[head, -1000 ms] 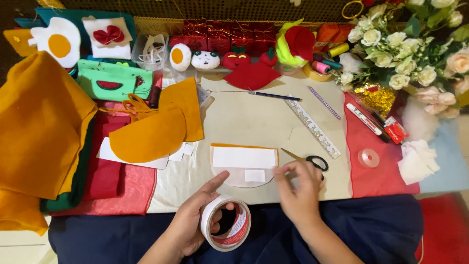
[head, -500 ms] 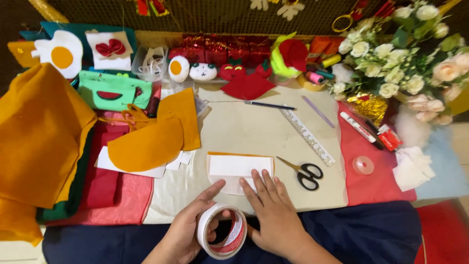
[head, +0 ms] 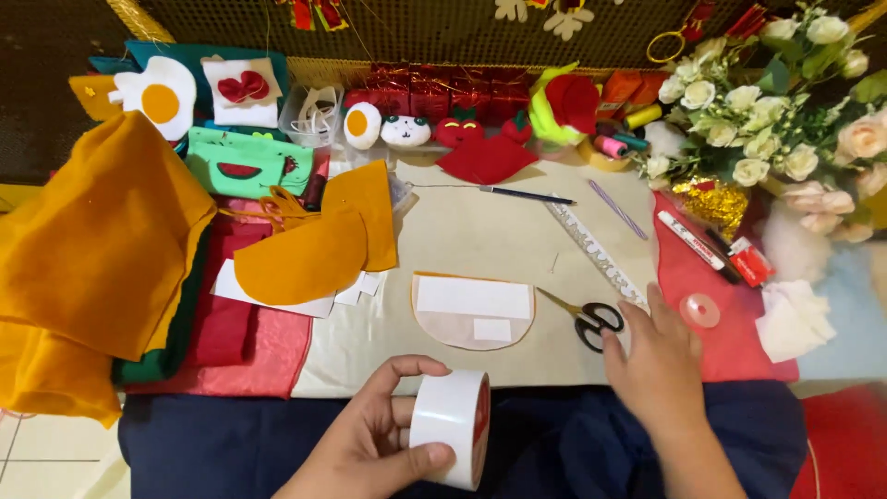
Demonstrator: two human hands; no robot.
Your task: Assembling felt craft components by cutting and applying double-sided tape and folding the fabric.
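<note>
Taping step, scissors up next

Left hand [head: 370, 444] grips the white tape roll [head: 451, 427]; right hand [head: 658, 356], fingers spread and holding nothing, sits beside the scissors [head: 587, 319]. Probably cutting tape.

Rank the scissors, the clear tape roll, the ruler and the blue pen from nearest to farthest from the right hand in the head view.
From the right hand:
1. Scissors, just left of the fingers.
2. Clear tape roll, right, on red cloth.
3. Ruler, its near end by the fingertips; too close to call against the tape roll.
4. Blue pen, far back.
</note>
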